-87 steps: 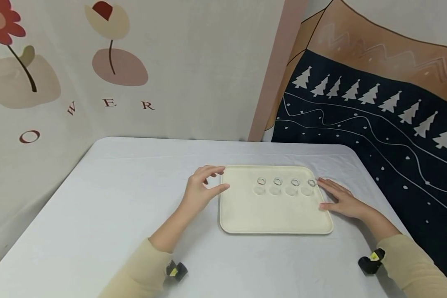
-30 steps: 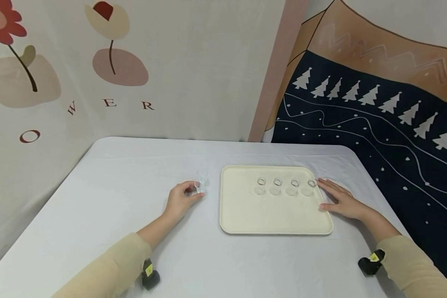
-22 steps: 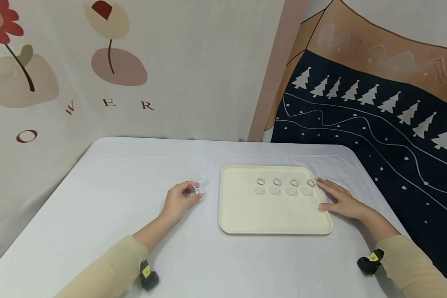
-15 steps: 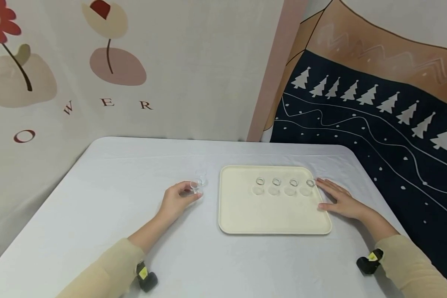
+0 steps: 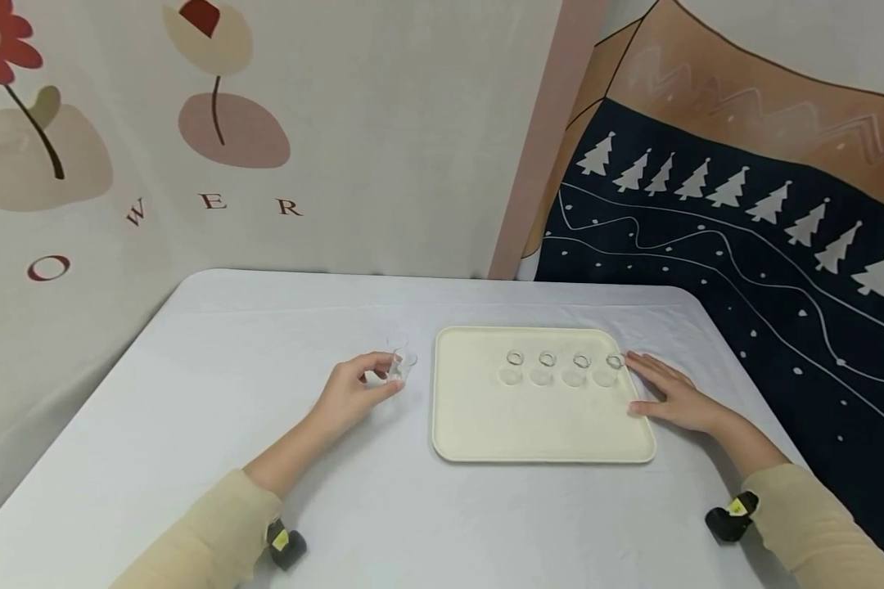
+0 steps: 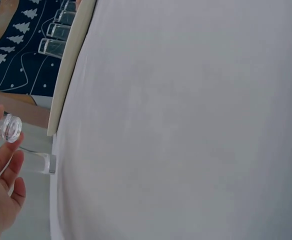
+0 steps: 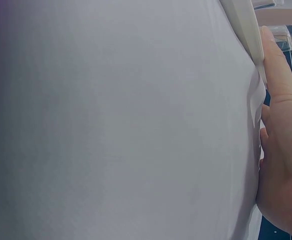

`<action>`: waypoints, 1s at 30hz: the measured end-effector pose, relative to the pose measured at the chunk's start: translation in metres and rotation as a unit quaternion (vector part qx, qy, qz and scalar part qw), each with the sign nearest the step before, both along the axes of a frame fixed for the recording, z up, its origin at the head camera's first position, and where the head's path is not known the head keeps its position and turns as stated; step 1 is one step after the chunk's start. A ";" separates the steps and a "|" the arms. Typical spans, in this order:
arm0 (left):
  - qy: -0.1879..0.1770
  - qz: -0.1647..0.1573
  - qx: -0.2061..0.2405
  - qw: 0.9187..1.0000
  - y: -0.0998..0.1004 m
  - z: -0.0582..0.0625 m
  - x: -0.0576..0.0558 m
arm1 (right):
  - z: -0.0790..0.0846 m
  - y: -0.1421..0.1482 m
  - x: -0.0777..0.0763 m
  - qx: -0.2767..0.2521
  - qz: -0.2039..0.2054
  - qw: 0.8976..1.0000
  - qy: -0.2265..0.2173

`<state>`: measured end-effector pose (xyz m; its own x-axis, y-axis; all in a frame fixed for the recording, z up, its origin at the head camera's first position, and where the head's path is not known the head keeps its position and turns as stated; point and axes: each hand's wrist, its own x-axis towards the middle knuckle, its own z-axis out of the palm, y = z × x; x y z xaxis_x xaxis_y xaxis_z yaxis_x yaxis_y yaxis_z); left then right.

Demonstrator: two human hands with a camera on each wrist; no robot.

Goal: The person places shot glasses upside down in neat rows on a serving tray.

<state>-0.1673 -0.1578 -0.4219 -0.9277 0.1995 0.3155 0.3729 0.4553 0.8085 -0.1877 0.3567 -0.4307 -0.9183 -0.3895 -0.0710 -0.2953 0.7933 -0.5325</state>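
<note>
My left hand [image 5: 352, 388] pinches a small clear shot glass [image 5: 400, 366] between thumb and fingers, left of the cream tray. The left wrist view shows its thick base [image 6: 13, 128] turned toward the camera, off the cloth. A second clear glass [image 6: 42, 162] stands on the white table just beyond it, mostly overlapped by the held one in the head view. My right hand [image 5: 681, 399] rests with extended fingers against the right edge of the tray [image 5: 538, 433]. Several clear glasses [image 5: 547, 368] stand in a row on the tray, the rightmost close to my right fingertips.
A white cloth [image 5: 214, 393] covers the table. Behind it hangs a pale curtain [image 5: 398, 147] with flower prints, and at right a dark cloth [image 5: 656, 221] with white trees.
My left hand has gone from the tray's left edge leftward to the glasses and taken hold of one. In the last half second that glass shifts slightly right. My right hand stays put.
</note>
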 end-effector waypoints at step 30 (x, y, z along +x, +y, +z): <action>0.095 -0.028 0.001 0.995 0.066 0.029 -0.023 | -0.002 0.001 0.001 -0.003 0.003 1.000 -0.001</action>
